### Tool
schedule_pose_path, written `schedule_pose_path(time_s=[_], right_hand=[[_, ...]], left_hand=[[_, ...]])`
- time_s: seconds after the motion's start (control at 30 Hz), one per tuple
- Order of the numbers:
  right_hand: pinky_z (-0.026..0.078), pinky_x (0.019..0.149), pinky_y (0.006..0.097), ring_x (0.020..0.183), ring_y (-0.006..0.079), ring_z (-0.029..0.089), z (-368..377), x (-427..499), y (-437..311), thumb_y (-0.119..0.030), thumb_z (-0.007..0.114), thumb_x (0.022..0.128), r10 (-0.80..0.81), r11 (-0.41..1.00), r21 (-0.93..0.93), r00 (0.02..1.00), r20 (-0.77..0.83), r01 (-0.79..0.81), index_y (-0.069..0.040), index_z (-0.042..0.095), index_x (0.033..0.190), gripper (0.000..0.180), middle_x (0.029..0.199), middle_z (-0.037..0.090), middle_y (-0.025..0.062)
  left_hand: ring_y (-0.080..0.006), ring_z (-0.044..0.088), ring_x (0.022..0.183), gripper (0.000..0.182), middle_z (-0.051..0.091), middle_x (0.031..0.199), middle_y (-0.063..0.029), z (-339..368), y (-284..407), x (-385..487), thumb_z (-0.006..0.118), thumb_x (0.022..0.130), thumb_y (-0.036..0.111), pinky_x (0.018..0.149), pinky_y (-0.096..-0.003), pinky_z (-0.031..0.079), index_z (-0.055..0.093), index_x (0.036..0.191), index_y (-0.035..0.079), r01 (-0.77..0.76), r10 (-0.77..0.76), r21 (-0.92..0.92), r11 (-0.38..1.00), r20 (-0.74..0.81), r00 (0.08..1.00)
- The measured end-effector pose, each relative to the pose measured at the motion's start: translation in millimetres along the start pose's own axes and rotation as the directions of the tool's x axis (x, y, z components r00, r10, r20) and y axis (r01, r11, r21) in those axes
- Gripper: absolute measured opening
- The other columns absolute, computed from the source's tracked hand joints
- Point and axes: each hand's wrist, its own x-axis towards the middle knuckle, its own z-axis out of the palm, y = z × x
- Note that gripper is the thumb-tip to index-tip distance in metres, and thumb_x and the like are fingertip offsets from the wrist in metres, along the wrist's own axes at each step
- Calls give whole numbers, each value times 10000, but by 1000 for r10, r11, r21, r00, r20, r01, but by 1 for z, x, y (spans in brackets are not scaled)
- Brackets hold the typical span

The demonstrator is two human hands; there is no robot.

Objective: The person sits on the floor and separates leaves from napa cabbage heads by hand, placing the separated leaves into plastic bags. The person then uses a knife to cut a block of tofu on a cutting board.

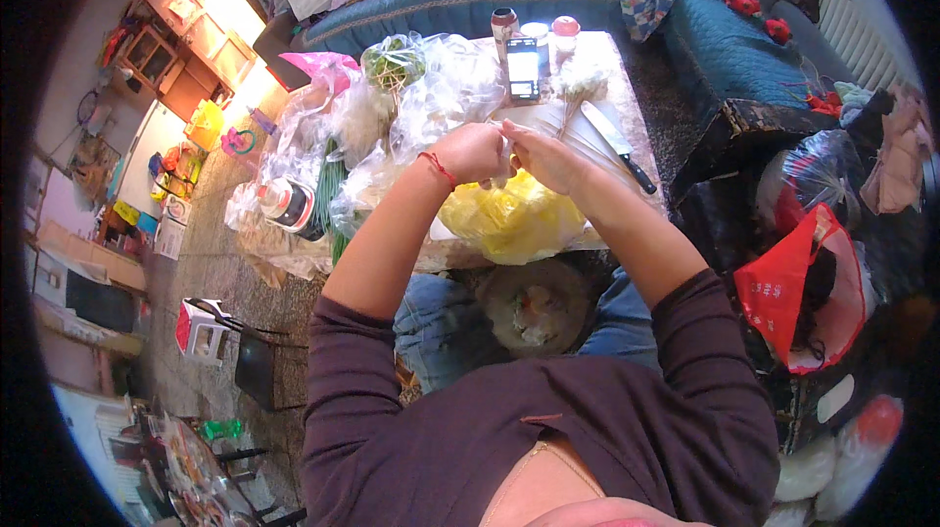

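My left hand (474, 152), with a red cord at the wrist, and my right hand (543, 156) meet over the table. Fingers of both close on something thin and pale, perhaps clear plastic; what it is cannot be made out. Just below them lies a yellow plastic bag (518, 218). A kitchen knife (609, 132) with a black handle rests to the right, beside thin pale stalks (567, 115) with a white top. Behind the hands a phone (523, 70) stands upright with its screen lit. Clear plastic bags (448, 90) and a bundle of greens (394, 65) are at the back left.
Long green stalks (328, 189) and a jug-like container (286, 205) occupy the table's left side. Jars (565, 33) and a can (504, 26) stand at the back. Between my knees sits a round bin (534, 306) holding scraps. A red bag (778, 292) is on the right.
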Motion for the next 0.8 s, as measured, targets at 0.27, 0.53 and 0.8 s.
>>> schedule_pose_path(time_s=[0.27, 0.53, 0.8], right_hand=[[368, 571, 226, 658, 93, 477, 1, -23, 22, -338, 544, 917, -224, 854, -509, 960, -171, 109, -80, 617, 923, 268, 744, 539, -14], [374, 591, 220, 718, 94, 505, -15, -87, 67, -291, 573, 882, 186, 981, 9, 925, -331, -193, -79, 617, 989, 242, 881, 604, 2], [405, 614, 219, 756, 87, 554, -5, -40, 8, -188, 509, 905, -24, 978, 182, 916, -399, 105, -53, 584, 1192, 326, 872, 630, 16]], left_hand=[[-329, 640, 769, 198, 658, 775, -153, 20, -41, 3, 537, 740, 236, 698, -424, 499, 671, 805, 105, 175, -43, 153, 973, -621, 783], [-249, 656, 790, 234, 673, 812, -102, 57, -104, 18, 643, 784, 281, 679, -376, 510, 636, 950, 116, 301, -216, -16, 953, -734, 644], [-160, 655, 778, 477, 683, 838, -111, 42, -28, 16, 700, 801, 225, 717, -284, 496, 561, 1242, 111, -375, 101, -329, 867, -621, 777]])
